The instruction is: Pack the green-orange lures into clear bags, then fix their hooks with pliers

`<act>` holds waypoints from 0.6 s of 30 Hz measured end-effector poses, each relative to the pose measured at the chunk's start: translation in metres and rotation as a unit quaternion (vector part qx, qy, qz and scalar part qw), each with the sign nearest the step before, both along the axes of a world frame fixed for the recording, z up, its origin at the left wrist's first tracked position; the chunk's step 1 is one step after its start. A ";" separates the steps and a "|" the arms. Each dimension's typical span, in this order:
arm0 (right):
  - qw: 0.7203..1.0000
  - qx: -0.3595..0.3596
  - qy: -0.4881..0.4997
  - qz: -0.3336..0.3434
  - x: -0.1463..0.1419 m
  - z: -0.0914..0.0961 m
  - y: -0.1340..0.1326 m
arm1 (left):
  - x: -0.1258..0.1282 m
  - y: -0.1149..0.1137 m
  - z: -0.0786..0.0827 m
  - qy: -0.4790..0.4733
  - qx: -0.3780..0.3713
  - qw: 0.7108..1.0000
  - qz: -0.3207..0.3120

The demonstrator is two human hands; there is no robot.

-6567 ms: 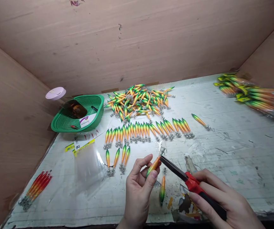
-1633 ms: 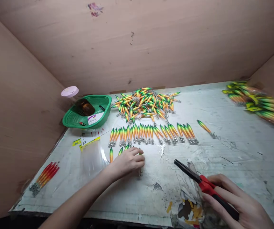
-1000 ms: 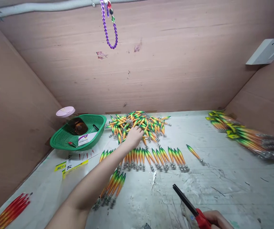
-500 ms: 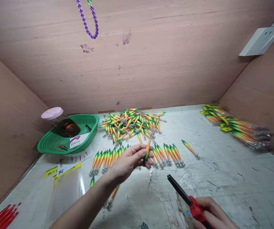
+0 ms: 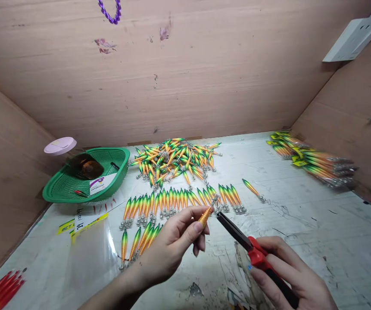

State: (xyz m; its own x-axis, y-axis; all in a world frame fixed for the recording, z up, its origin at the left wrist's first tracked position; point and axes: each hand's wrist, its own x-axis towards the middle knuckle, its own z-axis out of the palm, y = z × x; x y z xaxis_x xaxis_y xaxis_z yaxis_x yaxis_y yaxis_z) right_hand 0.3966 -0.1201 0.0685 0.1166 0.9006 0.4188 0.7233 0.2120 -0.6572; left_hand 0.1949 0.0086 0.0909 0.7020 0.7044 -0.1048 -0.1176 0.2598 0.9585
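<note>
My left hand [image 5: 183, 234] is closed, pinching an orange and green squid jig [image 5: 205, 217] between thumb and fingers. The jig's metal hook crown [image 5: 216, 200] points up and away. In my right hand [image 5: 297, 271] is a stick lighter [image 5: 237, 232] with a long dark barrel, red body and black grip. Its tip lies just right of the held jig, close to the hook end; no flame shows. Beyond my hands, a row of matching squid jigs [image 5: 164, 202] lies side by side. A shorter row [image 5: 144, 241] sits partly behind my left forearm.
A heap of jigs [image 5: 179, 161] lies at the back. A green basket [image 5: 125, 172] with a pink-lidded container [image 5: 60, 145] stands left, near clear bags [image 5: 90, 258] and red jigs [image 5: 2, 288]. Packed jigs [image 5: 327, 168] lie right; one loose jig [image 5: 251, 189] lies nearer.
The held jig has turned so its hook end points up toward the right. My right hand has brought the lighter tip up and left, near the jig. The view has shifted slightly.
</note>
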 end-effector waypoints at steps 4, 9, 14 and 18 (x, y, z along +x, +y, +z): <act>0.999 -0.016 0.029 -0.021 -0.003 0.003 -0.001 | -0.004 -0.013 -0.001 0.078 0.133 0.988 0.019; 0.999 -0.032 0.033 -0.010 -0.005 0.004 -0.003 | -0.008 -0.019 -0.002 0.151 0.241 0.958 0.037; 0.999 -0.042 0.007 0.018 0.000 0.007 -0.003 | -0.010 -0.017 -0.005 0.170 0.360 0.916 0.045; 0.997 -0.049 -0.011 0.057 0.003 0.011 -0.003 | -0.009 -0.020 -0.007 0.155 0.395 0.904 0.048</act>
